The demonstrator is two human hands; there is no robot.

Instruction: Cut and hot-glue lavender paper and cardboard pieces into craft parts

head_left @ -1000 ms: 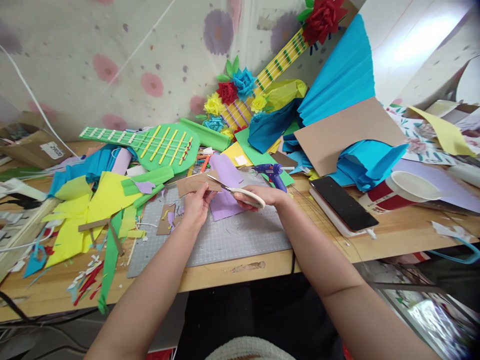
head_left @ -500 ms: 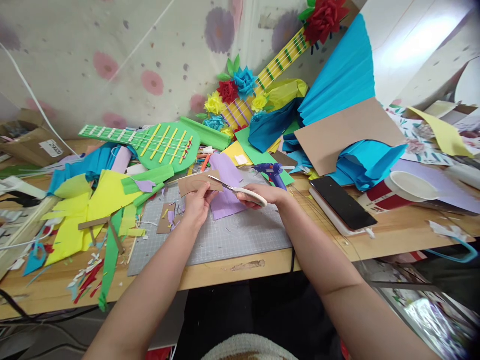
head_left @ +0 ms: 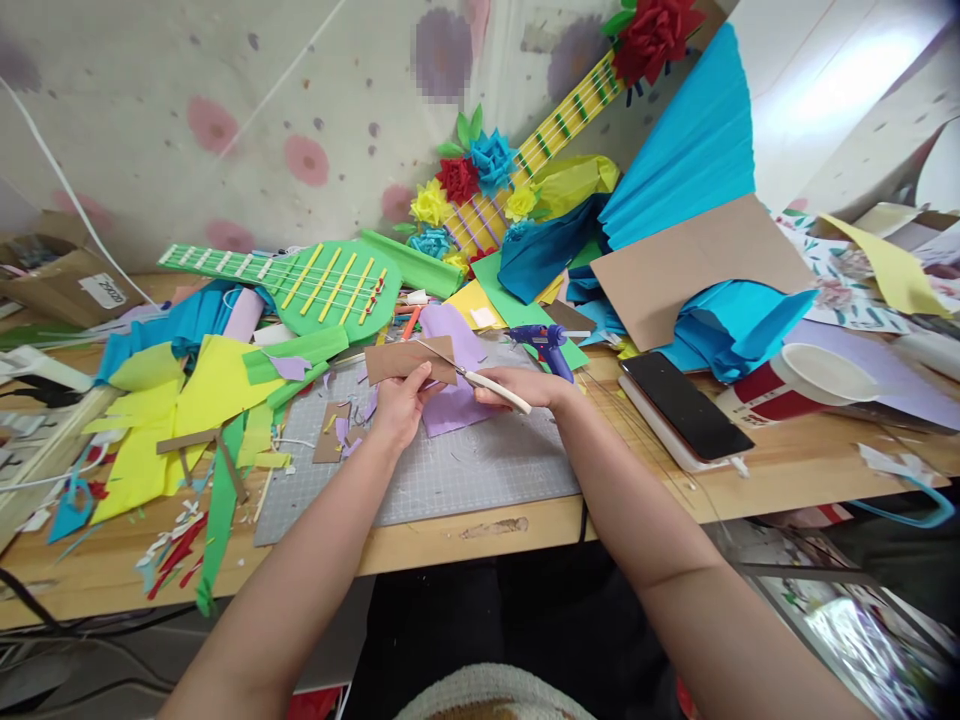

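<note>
My left hand pinches the lower edge of a small piece of brown cardboard between thumb and fingers. White-handled scissors are in my right hand, their blades pointing left and lying across the right part of the cardboard. I cannot tell whether the blades are parted. Beneath both hands are a sheet of purple paper and a grey cutting mat. A blue glue gun lies just beyond my right hand.
A green paper guitar lies at the back left, and a yellow one with paper flowers leans against the wall. Yellow paper and scraps cover the left. A phone and a paper cup stand on the right.
The cardboard has turned slightly and shifted a little right in my left hand. The scissors have tilted more steeply, with the blades at its right part.
</note>
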